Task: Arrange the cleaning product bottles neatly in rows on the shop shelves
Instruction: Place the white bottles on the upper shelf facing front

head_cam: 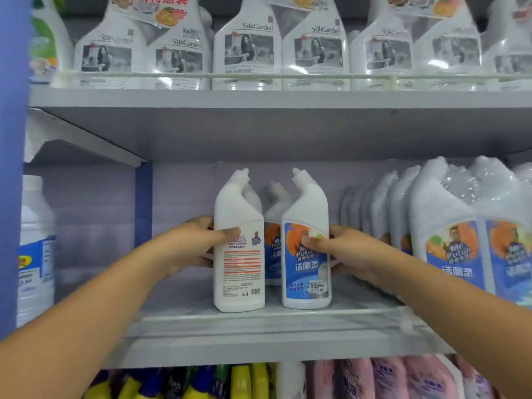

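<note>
Currently, status by item:

Left hand (198, 243): wrapped around the left bottle, thumb across the label face, other fingers curled behind the body.

Right hand (342, 249): wrapped around the right bottle, thumb pressed on the blue label, other fingers against the far side.

Left bottle (239, 254): white angled-neck toilet cleaner, upright on the middle shelf near its front edge, back label with red text and a barcode facing the camera.

Right bottle (306, 254): same type, upright, just beside the left bottle with a narrow gap, blue and orange front label facing the camera, price sticker low on the label.

Rear bottles (273, 214): more of the same type standing upright behind the two held bottles; the exact count cannot be told.

Middle shelf (259, 321): grey board with a clear front rail; the area left of the held bottles is bare shelf surface.

Wrapped packs (460, 226): plastic-wrapped bottles with the same blue label, in a row at the right of the middle shelf, near the right hand.

Large jug (34, 249): white, blue label, in the neighbouring bay at far left, beyond a blue upright.

Top shelf bottles (247, 50): clear bottles marked SukGarden, in a row behind a rail.

Bottom shelf goods (244, 381): yellow and blue bottles at left, pink packs at right, partly visible.
</note>
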The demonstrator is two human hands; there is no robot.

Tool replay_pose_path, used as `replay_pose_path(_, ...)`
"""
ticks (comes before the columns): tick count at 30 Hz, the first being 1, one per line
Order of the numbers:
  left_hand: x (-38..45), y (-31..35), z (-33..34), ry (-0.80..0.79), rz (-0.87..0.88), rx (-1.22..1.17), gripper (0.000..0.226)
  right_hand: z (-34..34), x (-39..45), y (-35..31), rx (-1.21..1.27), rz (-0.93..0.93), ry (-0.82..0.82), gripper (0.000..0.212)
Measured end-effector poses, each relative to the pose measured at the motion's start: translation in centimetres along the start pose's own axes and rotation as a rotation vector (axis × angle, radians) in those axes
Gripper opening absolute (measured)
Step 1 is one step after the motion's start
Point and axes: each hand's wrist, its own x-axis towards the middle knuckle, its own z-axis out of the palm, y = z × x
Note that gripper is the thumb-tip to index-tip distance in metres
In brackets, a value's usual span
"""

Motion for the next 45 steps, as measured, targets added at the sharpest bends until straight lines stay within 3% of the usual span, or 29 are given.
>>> replay_pose_path(5,1.9,3.8,-2.5,0.124,0.14,-0.208,0.038,-3.3,2.1,-5.0,0.076,-0.179,0.127,0.038)
replay_pose_path(10,3.2,5.2,-2.2,0.047,0.129,-0.132,0.025,-3.4,3.1,-7.6,-0.075,-0.204,0.107,0.034)
replay_pose_path(20,2.7,6.2,-1.8,0.059,0.138,0.007,0.034,-2.1,3.9,-7.0,-0.209,-0.159,0.148,0.035)
replay_pose_path(26,3.7,5.6,1.3,0.345,0.187,0.054,0.057,-1.4,4.2,-6.7,-0.226,-0.132,0.164,0.036)
replay_pose_path(29,4.0,5.4,2.5,0.463,0.183,0.065,0.07,-1.2,4.1,-6.3,-0.212,-0.113,0.092,0.045)
replay_pose_path(33,3.5,4.3,3.0,0.344,0.22,0.259,0.089,-1.0,3.9,-5.6,-0.196,-0.073,-0.048,0.06)
replay_pose_path(36,2.8,3.7,1.2,0.188,0.255,0.459,0.065,-1.1,4.0,-6.0,-0.276,-0.056,-0.053,0.056)
replay_pose_path(40,2.6,2.0,-2.3,-0.081,0.195,0.533,0.062,-1.0,4.8,-6.4,-0.364,-0.027,-0.014,0.056)
replay_pose_path(45,2.6,1.3,-2.0,0.008,0.247,0.497,0.047,-0.6,6.2,-5.9,-0.367,-0.034,-0.014,0.06)
